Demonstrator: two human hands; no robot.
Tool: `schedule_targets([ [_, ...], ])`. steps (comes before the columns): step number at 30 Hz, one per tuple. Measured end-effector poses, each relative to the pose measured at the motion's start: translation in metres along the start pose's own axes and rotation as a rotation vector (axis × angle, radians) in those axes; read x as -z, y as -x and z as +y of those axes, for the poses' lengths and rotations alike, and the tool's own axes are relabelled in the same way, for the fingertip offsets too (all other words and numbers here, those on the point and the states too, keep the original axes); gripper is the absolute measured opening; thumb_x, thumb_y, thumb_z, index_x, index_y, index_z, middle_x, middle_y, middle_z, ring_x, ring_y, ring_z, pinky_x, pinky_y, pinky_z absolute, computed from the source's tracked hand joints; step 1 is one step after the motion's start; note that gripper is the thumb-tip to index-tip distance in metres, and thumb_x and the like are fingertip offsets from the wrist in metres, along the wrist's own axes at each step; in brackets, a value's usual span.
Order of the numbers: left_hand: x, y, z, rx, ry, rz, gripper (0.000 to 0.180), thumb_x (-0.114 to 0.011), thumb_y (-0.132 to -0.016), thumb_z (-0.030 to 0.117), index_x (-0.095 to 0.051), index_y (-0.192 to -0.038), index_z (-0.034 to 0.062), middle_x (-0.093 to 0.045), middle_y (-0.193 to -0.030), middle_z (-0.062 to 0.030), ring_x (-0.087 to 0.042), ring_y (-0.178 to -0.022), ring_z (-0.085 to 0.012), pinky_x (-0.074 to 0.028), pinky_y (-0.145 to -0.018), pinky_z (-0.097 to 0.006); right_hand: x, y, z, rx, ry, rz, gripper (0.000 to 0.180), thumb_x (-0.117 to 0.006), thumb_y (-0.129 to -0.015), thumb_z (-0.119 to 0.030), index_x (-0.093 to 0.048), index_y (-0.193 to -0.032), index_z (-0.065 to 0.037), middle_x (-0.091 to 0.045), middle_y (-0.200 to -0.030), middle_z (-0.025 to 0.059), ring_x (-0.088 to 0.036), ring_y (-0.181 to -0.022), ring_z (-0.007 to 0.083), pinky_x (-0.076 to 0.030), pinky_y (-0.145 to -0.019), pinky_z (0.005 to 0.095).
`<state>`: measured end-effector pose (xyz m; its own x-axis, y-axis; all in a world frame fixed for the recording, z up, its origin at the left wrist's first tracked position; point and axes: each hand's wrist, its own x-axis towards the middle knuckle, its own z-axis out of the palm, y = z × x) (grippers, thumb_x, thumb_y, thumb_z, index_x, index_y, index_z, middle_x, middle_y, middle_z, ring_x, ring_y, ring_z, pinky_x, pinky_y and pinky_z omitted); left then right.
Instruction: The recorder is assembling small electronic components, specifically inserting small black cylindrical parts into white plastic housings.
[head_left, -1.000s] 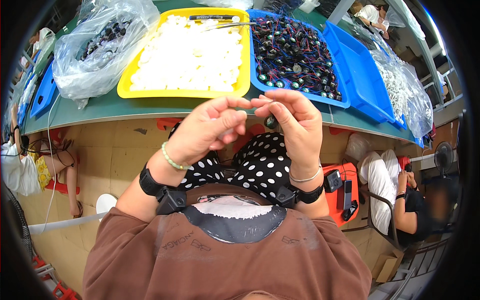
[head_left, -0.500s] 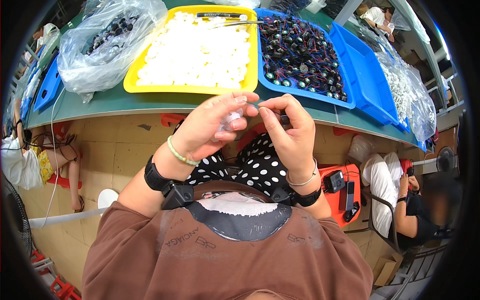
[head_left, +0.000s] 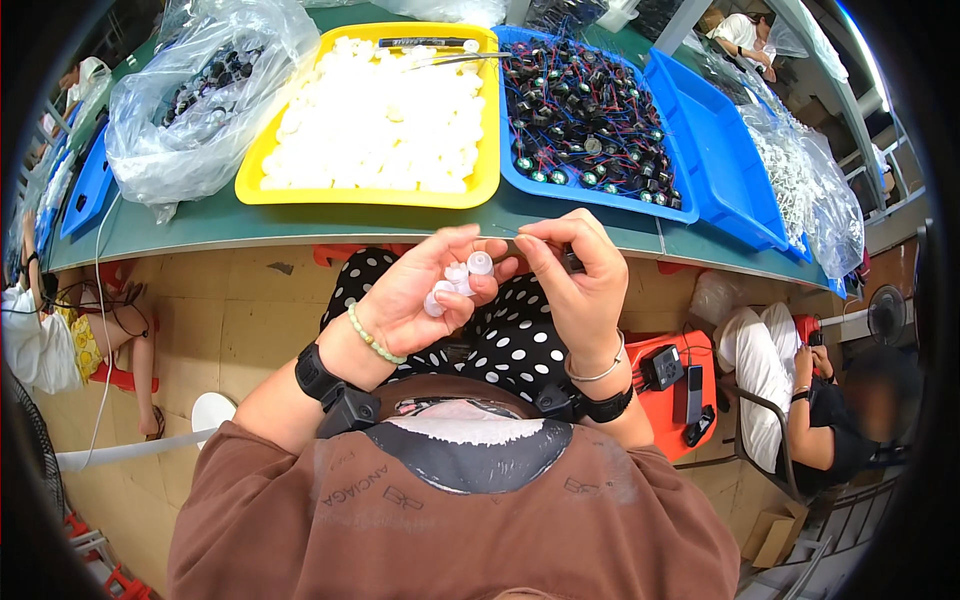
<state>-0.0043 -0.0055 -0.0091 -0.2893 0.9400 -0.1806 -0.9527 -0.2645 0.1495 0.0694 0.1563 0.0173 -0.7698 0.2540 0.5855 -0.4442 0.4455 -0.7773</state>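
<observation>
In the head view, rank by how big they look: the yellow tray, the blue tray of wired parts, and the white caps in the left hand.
1. Yellow tray and blue tray of wired parts: too alike to separate.
2. White caps in the left hand: far smallest, though nearest the camera.

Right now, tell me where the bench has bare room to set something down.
Bare green table runs along the near edge, below the yellow tray and blue tray. Behind that it is crowded: the trays abut, and a clear bag fills the left.
</observation>
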Motion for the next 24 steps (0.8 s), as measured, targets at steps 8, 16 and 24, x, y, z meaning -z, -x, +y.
schedule_targets([
  [8, -0.017, 0.010, -0.003, -0.083, -0.368, 0.041, 0.033, -0.048, -0.097, 0.025, -0.049, -0.124, 0.0059, -0.048, -0.087, -0.0006, -0.038, -0.057, -0.0014, -0.028, -0.037, -0.009, 0.004, 0.001, 0.003, 0.096, 0.134, 0.000, 0.008, -0.069, -0.079, 0.001, -0.065, -0.085, -0.002, -0.053, -0.072, 0.0023, -0.048, -0.058, 0.0069, -0.038, -0.050, 0.0197],
  [16, -0.021, 0.010, 0.000, -0.279, -0.426, -0.014, 0.041, -0.047, -0.097, 0.024, -0.041, -0.132, 0.0046, -0.054, -0.096, -0.0049, -0.040, -0.062, -0.0040, -0.031, -0.038, -0.012, 0.005, 0.001, -0.002, 0.065, 0.104, 0.006, 0.009, -0.069, -0.079, 0.001, -0.065, -0.087, -0.001, -0.053, -0.073, 0.0018, -0.048, -0.060, 0.0064, -0.038, -0.052, 0.0194],
  [24, -0.017, 0.010, -0.001, -0.323, -0.430, 0.006, 0.040, -0.051, -0.096, 0.020, -0.042, -0.131, 0.0042, -0.057, -0.106, -0.0071, -0.039, -0.062, -0.0029, -0.031, -0.040, -0.010, 0.002, 0.004, -0.003, 0.046, 0.072, -0.003, 0.009, -0.069, -0.079, 0.001, -0.065, -0.086, -0.001, -0.054, -0.075, 0.0015, -0.050, -0.062, 0.0053, -0.039, -0.053, 0.0180],
])
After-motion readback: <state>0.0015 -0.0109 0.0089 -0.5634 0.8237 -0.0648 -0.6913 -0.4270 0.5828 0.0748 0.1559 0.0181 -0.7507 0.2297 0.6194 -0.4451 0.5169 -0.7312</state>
